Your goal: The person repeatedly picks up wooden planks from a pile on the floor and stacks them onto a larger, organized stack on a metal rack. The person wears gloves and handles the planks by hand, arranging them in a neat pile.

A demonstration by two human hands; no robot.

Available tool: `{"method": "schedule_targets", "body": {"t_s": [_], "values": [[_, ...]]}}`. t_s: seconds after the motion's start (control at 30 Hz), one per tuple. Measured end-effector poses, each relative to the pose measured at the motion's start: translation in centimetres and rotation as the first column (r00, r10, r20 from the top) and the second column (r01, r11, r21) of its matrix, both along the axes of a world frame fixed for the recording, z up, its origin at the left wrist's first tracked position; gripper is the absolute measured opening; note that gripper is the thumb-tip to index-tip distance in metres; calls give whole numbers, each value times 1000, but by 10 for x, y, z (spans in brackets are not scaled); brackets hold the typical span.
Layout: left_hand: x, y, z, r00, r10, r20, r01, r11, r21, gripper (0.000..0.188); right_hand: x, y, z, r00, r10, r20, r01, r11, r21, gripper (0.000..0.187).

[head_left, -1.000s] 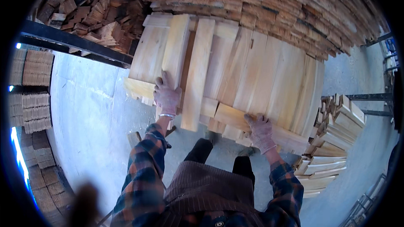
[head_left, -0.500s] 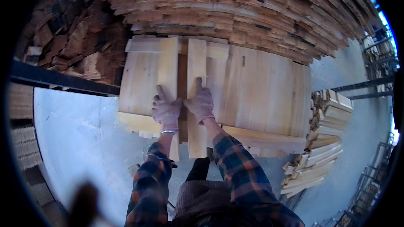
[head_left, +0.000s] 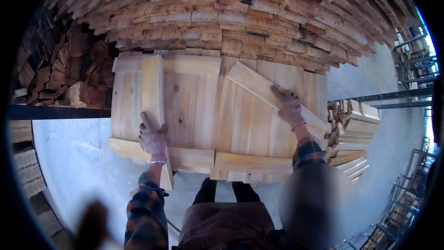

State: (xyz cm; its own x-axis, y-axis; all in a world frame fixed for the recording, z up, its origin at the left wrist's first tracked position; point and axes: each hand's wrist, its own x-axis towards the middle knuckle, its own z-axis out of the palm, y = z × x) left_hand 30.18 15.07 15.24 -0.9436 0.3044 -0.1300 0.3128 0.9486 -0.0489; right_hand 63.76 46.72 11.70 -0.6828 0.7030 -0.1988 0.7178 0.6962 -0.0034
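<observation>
My left hand [head_left: 152, 137] lies across the left board [head_left: 151, 83], index finger pointing along it; I cannot tell whether those fingers clamp it. That board runs from the far edge of the board stack [head_left: 189, 115], near its left corner, and overhangs the near edge. My right hand [head_left: 290, 109] grips the right board [head_left: 252, 82] across its width. It slants from the middle of the far edge toward the right edge; I cannot tell whether it touches the stack. Strips [head_left: 252, 162] lie along the near edge. A woodpile [head_left: 222, 16] rises behind the far edge; a heap [head_left: 354, 132] sits beyond the right.
</observation>
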Motion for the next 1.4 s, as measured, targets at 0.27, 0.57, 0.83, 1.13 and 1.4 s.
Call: {"method": "schedule_targets", "body": {"t_s": [0.27, 0.57, 0.83, 1.13, 1.4], "values": [[3, -6, -6, 1000, 20, -18, -18, 998, 66, 101, -46, 68, 21, 976, 208, 70, -210, 978, 21, 74], [-6, -11, -2, 1000, 9, 27, -11, 997, 71, 97, -54, 59, -37, 988, 48, 144, -85, 961, 262, 83], [-66, -52, 4, 873, -221, 434, -114, 775, 622, 99, -161, -171, -27, 723, -431, -539, -218, 598, -771, 72], [-171, -56, 17, 930, -147, 336, 88, 979, 184, 111, -313, -304, -4, 713, -650, -263, 58, 428, -902, 86], [-244, -117, -13, 918, -244, 312, 26, 823, 567, 108, -331, -301, -31, 578, -696, -426, -52, 490, -870, 81]]}}
